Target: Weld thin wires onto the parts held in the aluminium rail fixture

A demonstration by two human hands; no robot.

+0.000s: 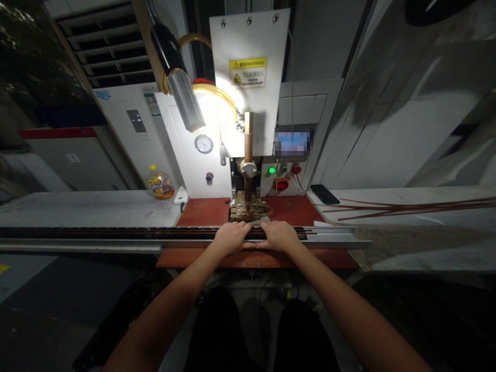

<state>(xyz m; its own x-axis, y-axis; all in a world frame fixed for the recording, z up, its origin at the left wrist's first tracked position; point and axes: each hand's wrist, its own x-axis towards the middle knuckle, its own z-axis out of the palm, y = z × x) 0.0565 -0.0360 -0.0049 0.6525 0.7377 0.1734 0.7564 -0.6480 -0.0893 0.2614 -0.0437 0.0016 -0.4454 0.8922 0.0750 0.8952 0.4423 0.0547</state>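
A long silver metal channel (pixel 337 237) runs left to right across the work table, with a dark strip (pixel 116 233) and thin copper-coloured rods (pixel 308 232) lying along it. My left hand (pixel 233 237) grips the channel at its middle, fingers over the far side and thumb along the near side. Close beside it, my right hand (pixel 279 236) holds the channel the same way, and the thumbs nearly meet. Just beyond my fingers, a copper electrode (pixel 248 191) of the welding machine points down at a small brass-coloured fixture (pixel 242 207). The fingertips are partly hidden behind the channel.
A lamp (pixel 186 98) shines on the white machine panel (pixel 248 46). Buttons (pixel 283 169) and a blurred screen (pixel 293 142) sit at right. A bottle (pixel 160 183) stands left; a black phone (pixel 324 194) and loose copper-coloured rods (pixel 387 208) lie right.
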